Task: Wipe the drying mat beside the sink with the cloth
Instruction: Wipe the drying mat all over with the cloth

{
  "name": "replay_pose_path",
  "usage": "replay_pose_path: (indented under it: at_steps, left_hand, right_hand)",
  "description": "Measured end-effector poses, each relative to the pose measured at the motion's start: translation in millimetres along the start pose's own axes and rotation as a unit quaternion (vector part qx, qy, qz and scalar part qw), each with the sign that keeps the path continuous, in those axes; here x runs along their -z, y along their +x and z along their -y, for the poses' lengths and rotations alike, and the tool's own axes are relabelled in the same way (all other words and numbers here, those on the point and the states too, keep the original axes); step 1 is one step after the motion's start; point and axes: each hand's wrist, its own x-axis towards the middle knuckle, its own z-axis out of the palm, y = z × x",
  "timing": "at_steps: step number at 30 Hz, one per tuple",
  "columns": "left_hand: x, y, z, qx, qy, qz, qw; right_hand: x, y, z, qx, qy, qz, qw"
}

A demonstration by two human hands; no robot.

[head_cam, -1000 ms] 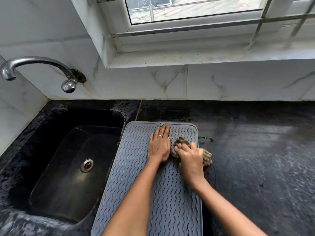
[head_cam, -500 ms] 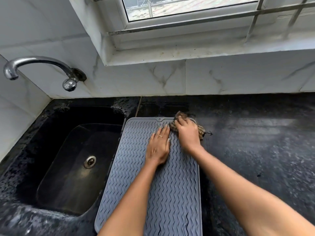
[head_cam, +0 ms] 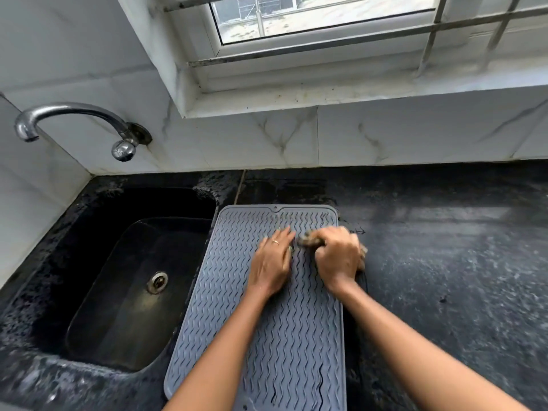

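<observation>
The right hand (head_cam: 338, 256) grips the cloth (head_cam: 308, 241) and scrubs the drying mat (head_cam: 231, 292); the left hand (head_cam: 272, 259) presses flat, fingers straight. Next, I think, lower rows need wiping.

Drying mat (head_cam: 237, 307) right of sink (head_cam: 124, 292), tap (head_cam: 74, 114) behind.

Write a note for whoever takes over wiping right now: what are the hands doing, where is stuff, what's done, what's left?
Left hand: flat on the mat, fingers straight, holding it down.
Right hand: gripping the cloth, pressed on the mat's far right part.
Mat lies on the counter, right of the sink.
Done: wiping is under way at the far right; can't tell which parts are already clean.
Left: probably the near half and the left side; keep the mat pinned.
</observation>
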Motion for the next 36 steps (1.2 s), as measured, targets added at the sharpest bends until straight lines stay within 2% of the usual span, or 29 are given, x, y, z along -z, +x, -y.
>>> replay_pose_path:
  at_steps: [2,4,6,8,13,16,17,20,22,23,26,27,30,34,36]
  left_hand:
    - [-3,-21,0,-0.007,0.002,0.025,1.0]
    - [-10,-34,2,-0.004,0.022,0.045,0.999]
    - [-12,-34,3,-0.002,0.043,0.041,0.998]
    - [-12,-32,3,-0.002,0.05,0.038,0.998]
    - [-14,-31,4,0.0,0.062,0.044,0.997]
    - [-12,-31,1,0.007,0.064,0.057,0.996]
    - [-11,-31,-1,0.009,0.067,0.064,0.996]
    - [-7,-38,-6,0.02,0.073,0.076,0.994]
    - [-8,-53,-7,0.022,0.068,0.069,0.995]
    - [-10,-63,-7,0.02,0.066,0.065,0.995]
    - [-15,-86,-3,0.021,0.069,0.043,0.997]
    - [-15,-88,-2,0.022,0.067,0.039,0.997]
    - [-16,-87,-4,0.021,0.079,0.025,0.996]
    - [-18,-87,-4,0.028,0.089,0.03,0.995]
    - [-18,-86,-5,0.035,0.09,0.037,0.995]
  right_hand:
    - [-6,31,-7,-0.015,-0.054,0.068,0.996]
    - [-12,49,-13,-0.024,-0.119,0.181,0.976]
    - [-20,46,-19,-0.003,-0.167,0.215,0.962]
    - [-20,22,-17,0.023,-0.188,0.169,0.967]
    - [-4,-68,-9,0.07,-0.142,0.041,0.986]
    - [12,-92,-5,0.091,-0.141,0.057,0.984]
    - [16,-89,-2,0.076,-0.128,0.067,0.987]
    - [24,-57,2,-0.04,-0.015,0.052,0.998]
    - [19,-21,1,-0.062,0.031,0.036,0.997]
    - [13,-1,-2,-0.045,0.012,0.059,0.997]
    - [-5,35,-10,-0.027,-0.08,0.219,0.972]
    - [-10,35,-15,-0.013,-0.11,0.239,0.965]
    - [-18,3,-23,0.058,-0.152,0.176,0.971]
    - [2,-73,-17,0.086,-0.076,0.079,0.99]
    - [17,-113,-16,0.125,-0.038,0.065,0.989]
